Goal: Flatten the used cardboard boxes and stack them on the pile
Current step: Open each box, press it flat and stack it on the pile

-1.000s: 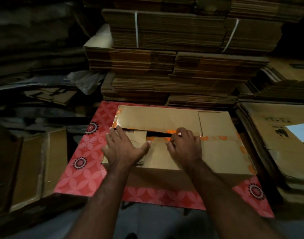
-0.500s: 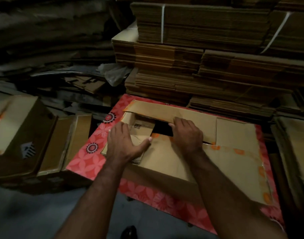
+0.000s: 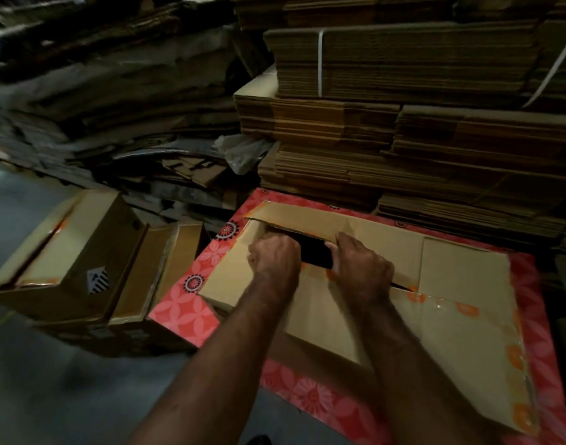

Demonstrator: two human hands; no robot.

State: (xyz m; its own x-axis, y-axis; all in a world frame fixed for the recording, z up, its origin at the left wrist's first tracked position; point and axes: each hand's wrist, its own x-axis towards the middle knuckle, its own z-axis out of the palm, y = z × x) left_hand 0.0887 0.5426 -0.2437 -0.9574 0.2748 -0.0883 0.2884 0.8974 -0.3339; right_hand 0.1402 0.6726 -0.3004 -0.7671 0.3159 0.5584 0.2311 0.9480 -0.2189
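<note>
Setting: dim storeroom, bundled cardboard stacks behind.
Left hand: curled over box flap edge, gripping it.
Right hand: clutched opposite flap at slot.
Box: nearly flat on red patterned sheet.
Risk: taped seam could tear unevenly; flap might spring back.
Nearby: unflattened box at left.

Bundled cardboard stacks wall off the far side. An upright box blocks the left. Bare floor at near left leaves open passage.
</note>
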